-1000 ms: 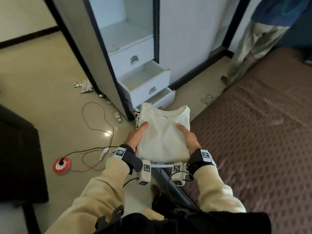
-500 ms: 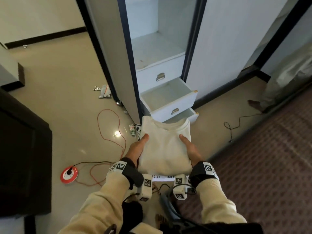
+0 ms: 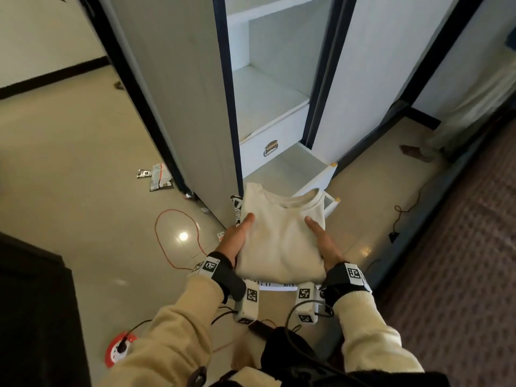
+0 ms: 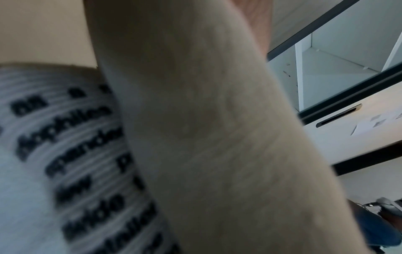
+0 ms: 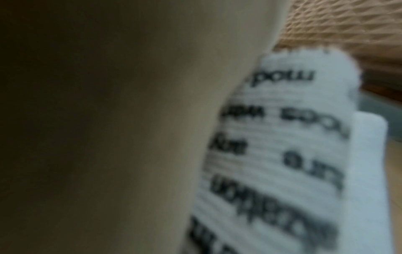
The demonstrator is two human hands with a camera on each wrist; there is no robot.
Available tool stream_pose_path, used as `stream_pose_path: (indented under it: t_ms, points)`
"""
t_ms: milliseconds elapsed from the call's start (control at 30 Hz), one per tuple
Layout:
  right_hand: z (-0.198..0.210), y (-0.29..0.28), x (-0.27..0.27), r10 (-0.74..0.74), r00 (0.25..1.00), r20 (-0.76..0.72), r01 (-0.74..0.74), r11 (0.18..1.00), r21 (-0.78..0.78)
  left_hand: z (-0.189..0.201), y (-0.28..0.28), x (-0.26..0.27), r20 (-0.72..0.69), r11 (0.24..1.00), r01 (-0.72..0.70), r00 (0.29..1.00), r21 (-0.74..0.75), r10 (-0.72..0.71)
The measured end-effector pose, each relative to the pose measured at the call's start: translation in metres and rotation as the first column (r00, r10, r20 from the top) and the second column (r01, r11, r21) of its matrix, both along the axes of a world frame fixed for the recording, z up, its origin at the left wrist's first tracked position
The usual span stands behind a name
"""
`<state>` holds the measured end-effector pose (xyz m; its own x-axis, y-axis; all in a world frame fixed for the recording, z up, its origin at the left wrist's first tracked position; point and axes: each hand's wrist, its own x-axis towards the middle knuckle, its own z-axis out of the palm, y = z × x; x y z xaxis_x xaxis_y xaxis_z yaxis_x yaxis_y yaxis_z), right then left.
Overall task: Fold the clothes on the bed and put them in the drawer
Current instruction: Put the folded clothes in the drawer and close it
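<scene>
I carry a folded cream shirt [image 3: 282, 236] stacked on a folded white garment with black lettering [image 3: 237, 210]. My left hand [image 3: 236, 241] grips the stack's left side and my right hand [image 3: 324, 244] its right side, thumbs on top, fingers hidden beneath. The stack hangs in the air just in front of the wardrobe's open middle drawer [image 3: 296, 171]; a lower drawer [image 3: 331, 203] is partly pulled out behind it. The wrist views show the cream shirt [image 4: 206, 137] [image 5: 108, 120] and the lettered garment [image 4: 65, 154] [image 5: 282, 154] up close and blurred.
The top drawer [image 3: 268, 148] is closed below an open shelf. An orange cable [image 3: 173, 236], a red socket reel [image 3: 120, 350] and wrappers [image 3: 156, 177] lie on the floor at left. The brown bed [image 3: 460, 247] runs along the right. Another person's foot [image 3: 413, 152] shows at far right.
I have turned from the bed and stepped toward the wardrobe with the stack. The open drawers have come closer and now sit right behind the shirt. Both hands keep their hold.
</scene>
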<state>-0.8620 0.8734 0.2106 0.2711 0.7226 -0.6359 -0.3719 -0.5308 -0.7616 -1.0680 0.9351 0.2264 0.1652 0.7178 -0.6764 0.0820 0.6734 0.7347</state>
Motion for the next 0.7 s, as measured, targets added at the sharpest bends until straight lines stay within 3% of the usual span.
stream_pose_path:
  t_ms: [367,700]
  points:
    - [0.011,0.030,0.006,-0.149,0.985,0.085,0.151,0.988,-0.014,-0.009,0.056,0.013,0.058,0.988,0.147,0.988,-0.051,-0.144]
    - [0.012,0.101,0.063,-0.053,0.993,0.104,0.061,0.995,-0.075,-0.044,0.118,0.064,0.088,0.989,0.101,0.992,-0.104,-0.092]
